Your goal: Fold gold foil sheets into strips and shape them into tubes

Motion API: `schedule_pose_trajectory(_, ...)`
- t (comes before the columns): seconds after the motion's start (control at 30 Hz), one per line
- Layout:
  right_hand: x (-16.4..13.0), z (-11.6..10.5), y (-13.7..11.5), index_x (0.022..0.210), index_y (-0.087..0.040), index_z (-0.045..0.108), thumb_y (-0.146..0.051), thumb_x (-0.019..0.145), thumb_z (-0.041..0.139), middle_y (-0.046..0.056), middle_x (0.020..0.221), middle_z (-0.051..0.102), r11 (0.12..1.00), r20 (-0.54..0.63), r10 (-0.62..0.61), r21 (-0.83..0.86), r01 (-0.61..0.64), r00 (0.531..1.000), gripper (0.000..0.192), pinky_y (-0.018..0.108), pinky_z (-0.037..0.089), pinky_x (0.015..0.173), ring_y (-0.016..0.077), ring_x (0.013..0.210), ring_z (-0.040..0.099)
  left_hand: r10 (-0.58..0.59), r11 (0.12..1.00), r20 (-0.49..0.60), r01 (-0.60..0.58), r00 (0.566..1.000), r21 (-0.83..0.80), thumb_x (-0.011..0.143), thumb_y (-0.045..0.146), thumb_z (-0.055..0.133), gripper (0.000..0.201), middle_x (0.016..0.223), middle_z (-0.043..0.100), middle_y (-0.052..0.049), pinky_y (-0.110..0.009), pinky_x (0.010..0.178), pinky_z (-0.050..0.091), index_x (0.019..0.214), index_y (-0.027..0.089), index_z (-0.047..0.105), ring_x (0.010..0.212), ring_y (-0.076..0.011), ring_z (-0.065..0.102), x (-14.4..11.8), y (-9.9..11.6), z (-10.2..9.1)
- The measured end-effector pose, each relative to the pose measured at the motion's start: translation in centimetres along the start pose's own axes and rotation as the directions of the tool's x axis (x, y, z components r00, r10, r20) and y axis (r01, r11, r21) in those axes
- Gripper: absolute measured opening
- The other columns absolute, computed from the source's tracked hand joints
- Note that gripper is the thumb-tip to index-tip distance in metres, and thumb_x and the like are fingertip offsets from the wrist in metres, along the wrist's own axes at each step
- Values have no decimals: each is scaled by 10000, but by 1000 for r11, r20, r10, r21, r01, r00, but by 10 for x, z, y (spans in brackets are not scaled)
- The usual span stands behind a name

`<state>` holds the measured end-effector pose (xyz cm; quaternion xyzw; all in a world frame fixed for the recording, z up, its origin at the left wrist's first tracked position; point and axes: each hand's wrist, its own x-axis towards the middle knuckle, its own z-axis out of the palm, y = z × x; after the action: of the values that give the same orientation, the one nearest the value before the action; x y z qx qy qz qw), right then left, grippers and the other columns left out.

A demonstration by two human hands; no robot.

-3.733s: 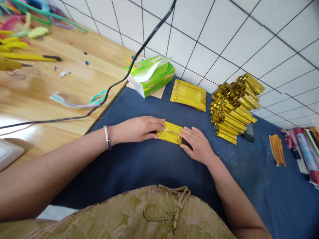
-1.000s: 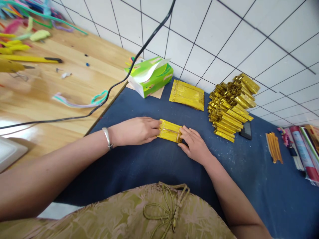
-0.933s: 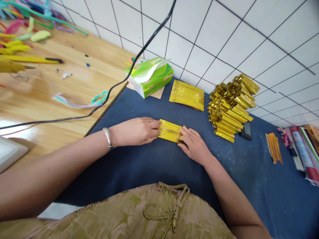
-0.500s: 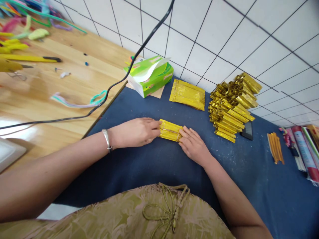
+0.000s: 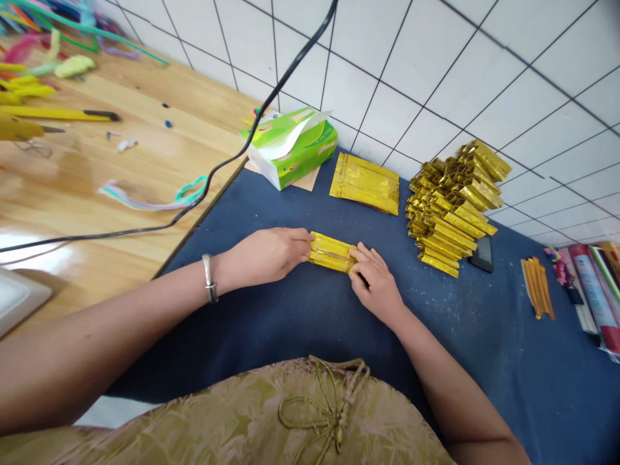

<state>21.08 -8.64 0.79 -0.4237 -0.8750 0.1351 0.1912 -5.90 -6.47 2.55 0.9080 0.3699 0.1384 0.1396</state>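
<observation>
A folded sheet of gold foil paper (image 5: pixel 331 252) lies on the dark blue tabletop (image 5: pixel 290 323) in front of me, with creases running along its length. My left hand (image 5: pixel 278 252), a silver bangle at its wrist, pinches the left end of the sheet. At the opposite end, my right hand (image 5: pixel 375 281) grips the right edge between thumb and fingers. Behind the sheet is a flat stack of gold foil paper (image 5: pixel 365 184). Many folded gold foil pieces (image 5: pixel 448 210) are heaped to the right, near the wall.
A green tissue box (image 5: pixel 298 145) stands near the wall. A black cable (image 5: pixel 232 158) hangs across the left side. A dark phone-like object (image 5: pixel 482 255), brown strips (image 5: pixel 537 287) and rolled packages (image 5: pixel 593 290) lie right. Craft pieces and a yellow cutter (image 5: pixel 58 113) cover the wooden table.
My right hand's fingers have bent, and the thumb now pinches the sheet's right end. My left hand has shifted slightly, and the sheet stays nearly in place.
</observation>
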Motion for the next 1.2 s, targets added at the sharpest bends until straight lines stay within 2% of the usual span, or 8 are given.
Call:
schedule_pose_trajectory(0.2, 8, -1, -1, 783, -224, 563, -154, 817, 477, 46, 1198, 591, 995, -48, 77, 70, -73, 996, 116, 458, 355, 1055, 220, 1280, 413, -67, 997, -21, 68, 998, 21, 870, 209, 412, 207, 1022, 593, -72, -337, 887, 456, 872, 157, 612, 962, -188, 562, 5, 6, 4)
schedule_pose_trajectory(0.5, 13, 3, 0, 731, -227, 576, -159, 756, 515, 38, 1119, 602, 992, -76, 122, 50, -118, 990, 95, 491, 369, 1017, 257, 1213, 449, -131, 991, -111, 130, 985, -18, 758, 194, 494, 116, 940, 577, -64, -318, 775, 436, 686, 158, 577, 858, -179, 529, 10, 8, 9)
schedule_pose_trajectory(0.7, 13, 1, -2, 734, -223, 566, -153, 756, 516, 44, 1118, 599, 991, -66, 129, 33, -127, 989, 89, 480, 369, 1018, 257, 1219, 439, -130, 991, -76, 127, 989, -31, 757, 202, 509, 87, 941, 577, -52, -327, 780, 423, 704, 170, 570, 873, -189, 521, 10, 6, 8)
schedule_pose_trajectory(0.93, 11, 2, -3, 757, -224, 548, -153, 775, 511, 47, 1150, 585, 989, -76, 134, 75, -128, 988, 82, 474, 345, 1051, 241, 1229, 435, -99, 993, -86, 93, 991, -73, 789, 201, 506, 74, 959, 577, -50, -312, 796, 426, 788, 174, 575, 868, -174, 525, 8, 1, 8)
schedule_pose_trajectory(1.2, 10, -4, 2, 787, -215, 564, -194, 822, 521, 50, 1168, 582, 988, -28, 104, 118, -100, 994, 60, 446, 329, 1065, 221, 1240, 424, -121, 988, -28, 117, 992, -99, 824, 221, 508, 87, 1008, 565, -50, -331, 839, 414, 832, 177, 583, 918, -187, 518, 8, -3, 9)
